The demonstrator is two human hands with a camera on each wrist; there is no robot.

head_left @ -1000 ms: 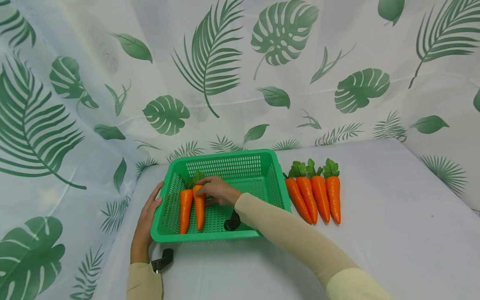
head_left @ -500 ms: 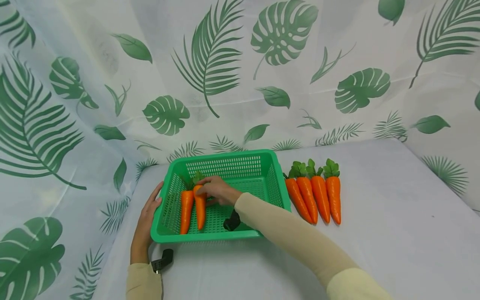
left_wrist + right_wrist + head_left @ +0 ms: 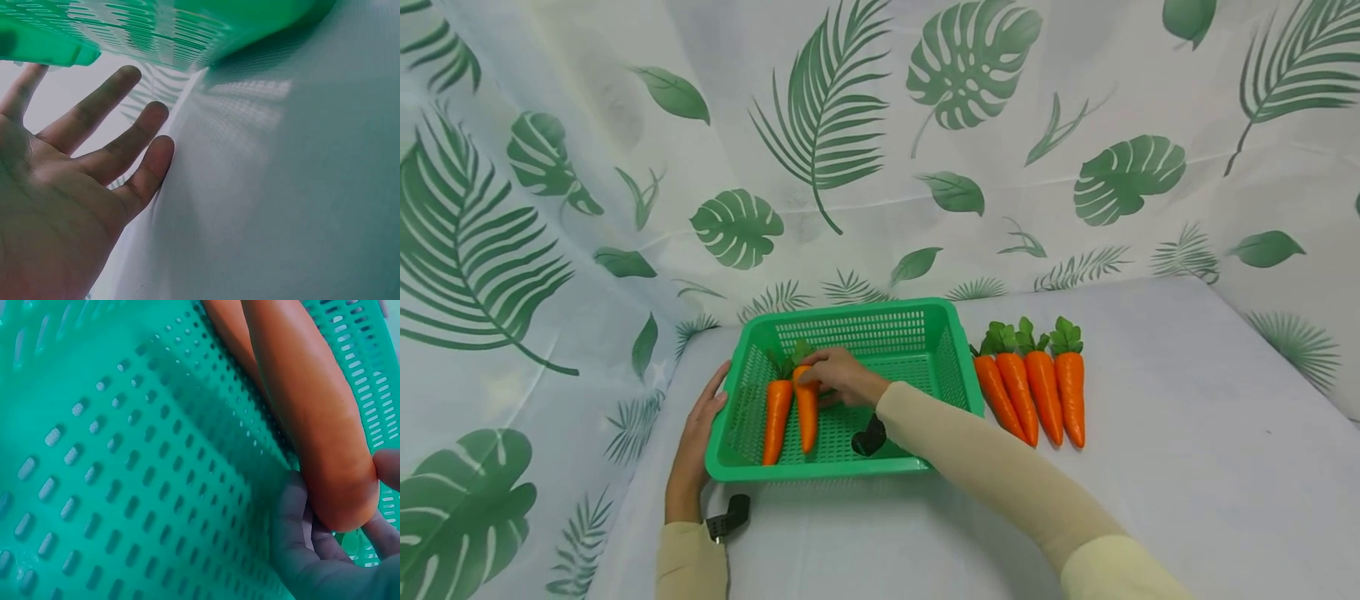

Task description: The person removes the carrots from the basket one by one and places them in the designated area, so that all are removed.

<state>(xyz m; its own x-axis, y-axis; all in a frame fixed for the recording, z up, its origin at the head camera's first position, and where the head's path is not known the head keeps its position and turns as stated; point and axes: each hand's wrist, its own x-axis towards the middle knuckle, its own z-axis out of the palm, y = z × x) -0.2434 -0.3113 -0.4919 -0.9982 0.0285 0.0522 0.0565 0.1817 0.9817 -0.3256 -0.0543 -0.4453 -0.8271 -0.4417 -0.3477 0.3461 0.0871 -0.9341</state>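
My right hand [image 3: 844,377] reaches into a green plastic basket [image 3: 842,473] and holds a carrot [image 3: 807,412] near its leafy top, as the right wrist view shows with fingers and thumb around the carrot's thick end. Just left of it in the basket lies a second carrot [image 3: 777,423], its leaves partly behind the first one's top. My left hand [image 3: 698,429] is at the basket's left side, fingers along the outside and thumb at the rim. In the left wrist view the left hand's fingers [image 3: 94,112] are spread and extended beneath the basket's rim.
To the right of the basket, several carrots [image 3: 1042,392] with green leaves lie side by side on the white table [image 3: 1187,467]. Leaf-printed white cloth [image 3: 865,167] walls the table at the back and sides. Black wrist devices [image 3: 727,517] show at both forearms.
The held carrot has risen slightly and moved a little right with my right hand. The carrot beside it has tilted, its top shifting right. My left hand stays at the rim.
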